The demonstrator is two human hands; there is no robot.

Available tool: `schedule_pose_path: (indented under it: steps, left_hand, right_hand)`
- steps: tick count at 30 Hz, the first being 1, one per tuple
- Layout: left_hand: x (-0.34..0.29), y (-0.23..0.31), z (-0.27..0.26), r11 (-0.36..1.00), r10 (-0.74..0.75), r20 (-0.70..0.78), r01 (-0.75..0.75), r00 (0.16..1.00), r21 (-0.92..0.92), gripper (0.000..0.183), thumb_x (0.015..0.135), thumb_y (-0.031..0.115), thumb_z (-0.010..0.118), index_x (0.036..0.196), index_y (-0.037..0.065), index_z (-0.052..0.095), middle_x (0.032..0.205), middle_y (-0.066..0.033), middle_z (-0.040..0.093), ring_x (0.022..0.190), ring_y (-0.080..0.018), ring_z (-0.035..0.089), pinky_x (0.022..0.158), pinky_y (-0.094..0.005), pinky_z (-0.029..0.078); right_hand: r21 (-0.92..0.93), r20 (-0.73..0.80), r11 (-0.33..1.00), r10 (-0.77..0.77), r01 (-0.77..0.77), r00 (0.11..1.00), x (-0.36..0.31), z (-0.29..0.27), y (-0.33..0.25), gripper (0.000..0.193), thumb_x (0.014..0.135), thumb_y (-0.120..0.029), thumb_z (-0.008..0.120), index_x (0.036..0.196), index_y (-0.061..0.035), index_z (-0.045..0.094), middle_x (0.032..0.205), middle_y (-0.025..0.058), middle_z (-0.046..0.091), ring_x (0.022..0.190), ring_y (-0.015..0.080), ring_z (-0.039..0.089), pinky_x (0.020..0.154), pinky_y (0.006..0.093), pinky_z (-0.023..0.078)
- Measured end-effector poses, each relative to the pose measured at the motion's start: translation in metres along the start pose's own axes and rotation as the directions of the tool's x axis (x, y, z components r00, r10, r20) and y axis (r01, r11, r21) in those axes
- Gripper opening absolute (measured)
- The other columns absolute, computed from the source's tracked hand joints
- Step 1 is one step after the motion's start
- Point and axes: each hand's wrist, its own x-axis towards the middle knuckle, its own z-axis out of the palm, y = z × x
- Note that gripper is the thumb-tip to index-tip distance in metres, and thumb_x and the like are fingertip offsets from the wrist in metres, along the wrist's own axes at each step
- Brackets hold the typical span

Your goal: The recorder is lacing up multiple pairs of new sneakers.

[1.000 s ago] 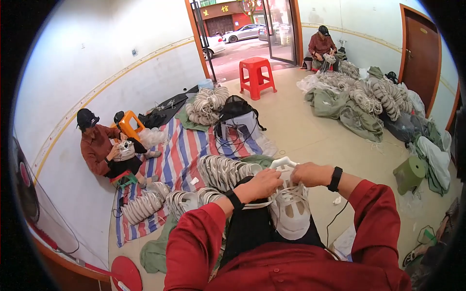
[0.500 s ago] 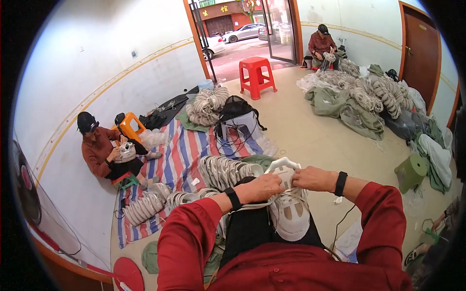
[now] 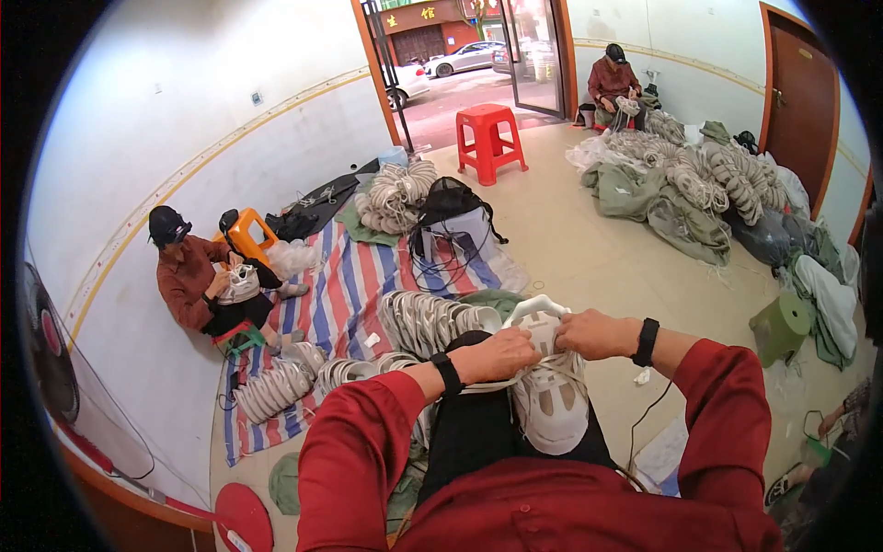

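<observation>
A white shoe upper (image 3: 552, 414) with openings in its front lies across my lap, toe toward me. Its padded collar (image 3: 535, 306) points away from me. Pale laces cross over its middle and trail to the left over my thigh. My left hand (image 3: 504, 355) is closed at the left edge of the lacing, fingertips pinched together. On the opposite edge, near the collar, my right hand (image 3: 596, 335) pinches the upper. Whether a lace end is between the fingers of either hand is too small to tell.
Nested rows of shoe uppers (image 3: 425, 322) lie left of my knees on a striped sheet (image 3: 345, 276). A co-worker (image 3: 193, 276) sits at the left, another (image 3: 614, 83) at the far right beside heaped uppers (image 3: 685, 175). A red stool (image 3: 487, 138) stands near the doorway.
Both hands stay at the lacing with only slight finger shifts. The view has moved a little; the shoe upper keeps its place on my lap.
</observation>
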Motion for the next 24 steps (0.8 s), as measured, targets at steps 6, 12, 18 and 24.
schedule_pose_path:
  steps: [6, 12, 18, 24]
  left_hand:
    - [0.0, -0.002, 0.003, 0.995, -0.054, -0.017, 0.052, 0.998, -0.086, 0.015, 0.072, 0.004, 0.06, 0.086, 0.005, 0.064, 0.085, -0.0104, 0.066, 0.09, -0.031, 0.059, 0.078, -0.041, 0.047]
    - [0.004, -0.011, 0.001, 0.853, -0.254, 0.07, 0.257, 0.965, -0.455, 0.019, 0.074, 0.005, 0.055, 0.09, 0.001, 0.064, 0.08, -0.0179, 0.066, 0.082, -0.0365, 0.063, 0.077, -0.0463, 0.05]
    - [0.017, -0.007, 0.016, 0.909, -0.415, -0.076, 0.41, 0.907, -0.076, 0.014, 0.07, 0.014, 0.058, 0.071, 0.003, 0.067, 0.071, -0.0194, 0.065, 0.075, -0.0386, 0.065, 0.068, -0.0477, 0.051]
    - [0.025, -0.005, 0.014, 0.905, -0.423, 0.027, 0.421, 0.906, 0.054, 0.019, 0.072, 0.022, 0.062, 0.069, 0.004, 0.068, 0.076, -0.0201, 0.066, 0.071, -0.0375, 0.065, 0.064, -0.0451, 0.051]
  right_hand:
    - [0.077, 0.179, 0.982, 0.158, -0.173, 0.971, 0.014, -0.007, 0.004, 0.014, 0.073, -0.008, 0.058, 0.083, -0.0071, 0.068, 0.081, 0.0116, 0.066, 0.081, 0.03, 0.065, 0.066, 0.0446, 0.053]
    - [-0.058, 0.13, 0.975, 0.221, -0.215, 0.967, 0.031, 0.002, -0.003, 0.011, 0.07, -0.014, 0.061, 0.071, -0.0063, 0.069, 0.073, 0.0158, 0.067, 0.073, 0.0345, 0.066, 0.063, 0.0444, 0.052]
    - [-0.029, 0.224, 0.973, 0.23, -0.229, 0.947, 0.037, 0.001, 0.002, 0.013, 0.07, -0.014, 0.063, 0.075, -0.0045, 0.069, 0.076, 0.0139, 0.069, 0.074, 0.0319, 0.068, 0.062, 0.0435, 0.053]
    - [0.16, 0.163, 0.922, 0.327, -0.352, 0.931, 0.03, 0.024, 0.008, 0.015, 0.074, -0.015, 0.058, 0.078, -0.0036, 0.067, 0.078, 0.0165, 0.067, 0.075, 0.0335, 0.066, 0.065, 0.043, 0.052]
